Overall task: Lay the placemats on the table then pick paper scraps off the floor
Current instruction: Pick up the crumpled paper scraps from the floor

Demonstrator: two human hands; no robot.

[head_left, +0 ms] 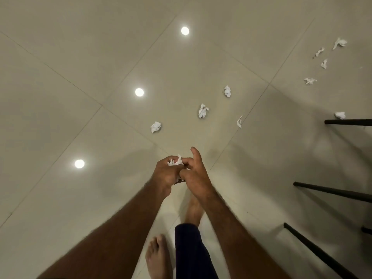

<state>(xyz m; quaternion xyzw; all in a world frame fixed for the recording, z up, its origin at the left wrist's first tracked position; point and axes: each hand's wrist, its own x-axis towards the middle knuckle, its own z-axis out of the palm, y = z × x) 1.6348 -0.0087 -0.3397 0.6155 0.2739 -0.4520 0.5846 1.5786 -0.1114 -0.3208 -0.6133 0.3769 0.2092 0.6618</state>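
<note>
I look straight down at a glossy beige tiled floor. My left hand is closed around crumpled white paper scraps that poke out above its fingers. My right hand touches the left one, its thumb and fingers pinched at the same scraps and its index finger raised. Several more crumpled scraps lie on the floor ahead: one closest, another, a thin one, and one farther off. A looser group of scraps lies at the far right.
Black metal furniture legs stick in from the right edge, with one scrap just above the top leg. My bare feet and a dark trouser leg are at the bottom. Ceiling lights reflect as bright spots on the tiles.
</note>
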